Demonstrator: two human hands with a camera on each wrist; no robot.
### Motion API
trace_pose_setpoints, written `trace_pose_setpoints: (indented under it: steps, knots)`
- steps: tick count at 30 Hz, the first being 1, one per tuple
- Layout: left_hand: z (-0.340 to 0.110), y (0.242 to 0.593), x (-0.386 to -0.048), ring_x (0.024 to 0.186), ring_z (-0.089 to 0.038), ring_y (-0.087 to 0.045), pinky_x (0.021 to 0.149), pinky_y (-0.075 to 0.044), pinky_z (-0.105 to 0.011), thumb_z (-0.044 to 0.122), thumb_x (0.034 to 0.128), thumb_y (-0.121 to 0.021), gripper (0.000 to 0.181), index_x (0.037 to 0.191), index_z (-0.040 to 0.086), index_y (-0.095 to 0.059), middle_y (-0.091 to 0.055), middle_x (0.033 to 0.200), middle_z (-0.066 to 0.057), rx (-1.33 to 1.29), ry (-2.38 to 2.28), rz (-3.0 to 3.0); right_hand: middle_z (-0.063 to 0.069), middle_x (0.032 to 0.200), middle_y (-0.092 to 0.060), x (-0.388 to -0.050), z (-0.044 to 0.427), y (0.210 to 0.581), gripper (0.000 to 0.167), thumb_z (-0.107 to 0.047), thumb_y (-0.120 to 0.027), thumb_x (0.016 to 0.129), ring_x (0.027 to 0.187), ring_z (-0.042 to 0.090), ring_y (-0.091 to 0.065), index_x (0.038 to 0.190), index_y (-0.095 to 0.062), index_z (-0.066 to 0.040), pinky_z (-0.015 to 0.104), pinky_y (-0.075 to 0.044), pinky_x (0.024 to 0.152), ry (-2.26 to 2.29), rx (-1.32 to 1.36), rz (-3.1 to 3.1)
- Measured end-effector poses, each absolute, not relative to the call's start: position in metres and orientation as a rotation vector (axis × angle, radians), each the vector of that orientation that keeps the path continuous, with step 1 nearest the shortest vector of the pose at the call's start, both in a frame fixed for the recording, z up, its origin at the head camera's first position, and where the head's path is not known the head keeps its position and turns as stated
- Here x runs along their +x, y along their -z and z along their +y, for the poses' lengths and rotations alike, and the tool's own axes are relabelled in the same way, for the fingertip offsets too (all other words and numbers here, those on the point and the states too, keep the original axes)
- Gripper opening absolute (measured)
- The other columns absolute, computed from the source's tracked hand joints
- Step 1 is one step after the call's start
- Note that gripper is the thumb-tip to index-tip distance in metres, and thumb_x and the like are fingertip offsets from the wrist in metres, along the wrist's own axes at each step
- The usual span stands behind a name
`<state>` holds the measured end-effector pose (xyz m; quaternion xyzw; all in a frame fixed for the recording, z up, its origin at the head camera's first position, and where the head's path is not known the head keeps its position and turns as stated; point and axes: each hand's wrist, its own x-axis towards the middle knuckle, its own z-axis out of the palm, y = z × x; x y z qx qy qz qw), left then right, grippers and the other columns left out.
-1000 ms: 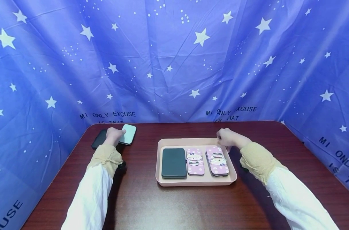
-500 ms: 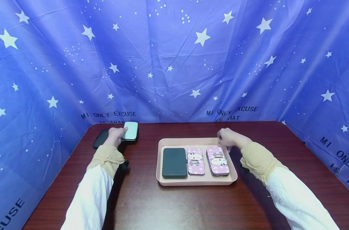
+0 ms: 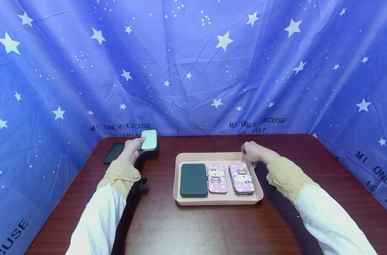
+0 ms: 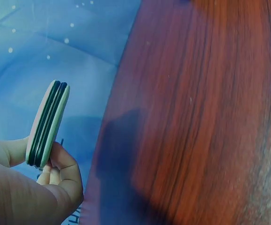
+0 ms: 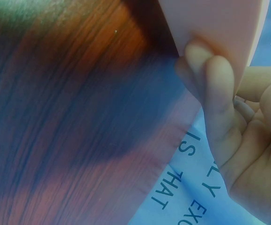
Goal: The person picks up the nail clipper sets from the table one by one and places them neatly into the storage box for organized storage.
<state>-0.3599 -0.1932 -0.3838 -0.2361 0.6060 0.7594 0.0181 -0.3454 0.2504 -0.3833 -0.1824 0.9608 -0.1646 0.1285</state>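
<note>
In the head view, my left hand (image 3: 132,148) pinches a small mint-green flat case (image 3: 149,139) with rounded corners, above the table's far left part. The left wrist view has this case edge-on, with pale shells and dark rims, between thumb and fingers. My right hand (image 3: 255,153) grips the far right corner of the peach tray (image 3: 218,203), thumb and fingers on either side of its wall in the right wrist view. Inside the tray lie a dark green flat case (image 3: 194,179) and two pink cat-print cases, one in the middle (image 3: 217,178) and one at right (image 3: 241,177).
A black flat case (image 3: 113,153) lies on the brown wooden table (image 3: 161,226) near its far left corner, partly behind my left hand. A blue star-print curtain (image 3: 187,95) stands behind the table and along both sides.
My left hand has raised the mint-green case off the table and carried it a little right and away, apart from the black case. The right hand keeps its hold on the tray.
</note>
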Motion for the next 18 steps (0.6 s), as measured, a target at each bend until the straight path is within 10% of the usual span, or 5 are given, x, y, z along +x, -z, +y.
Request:
trace_pose_setpoints:
  steps: [18]
  knots:
    - [-0.181, 0.365, -0.351, 0.064, -0.008, -0.060, 0.058, -0.053, -0.022, 0.009, 0.0960, -0.050, 0.050, 0.140, -0.005, -0.032, -0.057, 0.080, -0.004, -0.543, -2.455, 1.613, 0.011, 0.065, -0.055, -0.345, 0.250, 0.384, 0.010, 0.003, -0.052, 0.081, 0.039, 0.015, -0.060, 0.072, -0.051, -0.002, 0.030, -0.053, 0.042, 0.474, -0.519, 2.784]
